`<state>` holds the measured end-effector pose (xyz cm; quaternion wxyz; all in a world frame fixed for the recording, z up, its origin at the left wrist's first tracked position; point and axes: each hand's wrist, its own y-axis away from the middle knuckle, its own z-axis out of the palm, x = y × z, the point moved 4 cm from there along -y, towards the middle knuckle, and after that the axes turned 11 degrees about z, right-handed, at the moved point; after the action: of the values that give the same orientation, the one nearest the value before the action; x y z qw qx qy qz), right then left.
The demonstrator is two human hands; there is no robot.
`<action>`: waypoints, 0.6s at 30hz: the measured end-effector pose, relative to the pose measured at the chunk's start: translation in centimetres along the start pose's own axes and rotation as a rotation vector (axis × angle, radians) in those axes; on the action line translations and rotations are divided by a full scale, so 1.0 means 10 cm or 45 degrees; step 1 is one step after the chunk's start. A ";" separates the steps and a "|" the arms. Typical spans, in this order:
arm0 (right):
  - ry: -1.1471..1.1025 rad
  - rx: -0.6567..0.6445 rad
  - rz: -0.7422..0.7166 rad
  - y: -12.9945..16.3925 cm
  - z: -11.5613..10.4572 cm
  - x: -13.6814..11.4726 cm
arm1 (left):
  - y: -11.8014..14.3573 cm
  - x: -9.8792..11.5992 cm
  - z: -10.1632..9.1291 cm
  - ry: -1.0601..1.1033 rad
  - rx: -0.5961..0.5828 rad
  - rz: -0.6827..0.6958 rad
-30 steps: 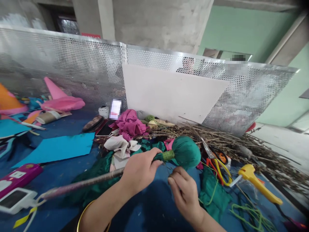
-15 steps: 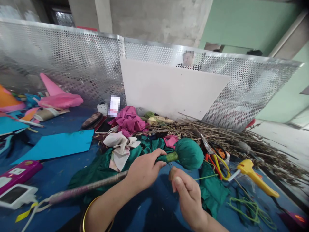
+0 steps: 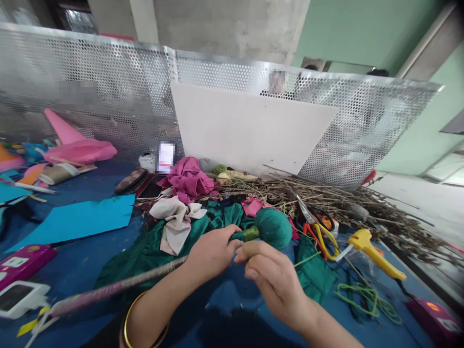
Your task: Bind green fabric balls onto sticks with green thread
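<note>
My left hand (image 3: pixel 212 252) grips a long stick (image 3: pixel 108 291) just below its head, a round ball wrapped in dark green cloth (image 3: pixel 273 227). A band of light green thread (image 3: pixel 251 234) binds the neck of the ball. My right hand (image 3: pixel 271 280) is right beside the left, fingers pinched close to that neck, holding a thin green thread (image 3: pixel 308 260) that runs off to the right. The stick slants down to the lower left over the blue table (image 3: pixel 83 263).
Green cloth (image 3: pixel 152 251), cream (image 3: pixel 174 220) and magenta scraps (image 3: pixel 188 179) lie behind the hands. Scissors (image 3: pixel 319 227), a yellow glue gun (image 3: pixel 377 249), loose green thread (image 3: pixel 366 299) and a heap of dry twigs (image 3: pixel 348 205) are at right. Blue paper (image 3: pixel 76 222), devices (image 3: pixel 18 275) at left.
My right hand has moved up and left to meet the left hand at the ball's neck. The ball has come slightly nearer and lower. The view has tilted.
</note>
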<state>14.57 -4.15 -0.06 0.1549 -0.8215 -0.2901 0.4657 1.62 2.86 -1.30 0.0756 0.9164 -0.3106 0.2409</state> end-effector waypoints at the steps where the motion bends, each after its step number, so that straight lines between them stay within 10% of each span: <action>1: 0.040 0.031 0.043 -0.02 -0.07 0.01 | 0.00 0.01 0.01 -0.005 -0.011 0.012; 18: 0.417 -0.080 0.315 -0.10 -0.52 0.40 | 0.06 0.27 0.30 -0.264 -0.287 0.340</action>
<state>20.29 -0.75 0.47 0.1161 -0.9201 -0.1721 0.3320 4.31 0.12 -2.57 0.1126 0.8726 -0.4606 0.1167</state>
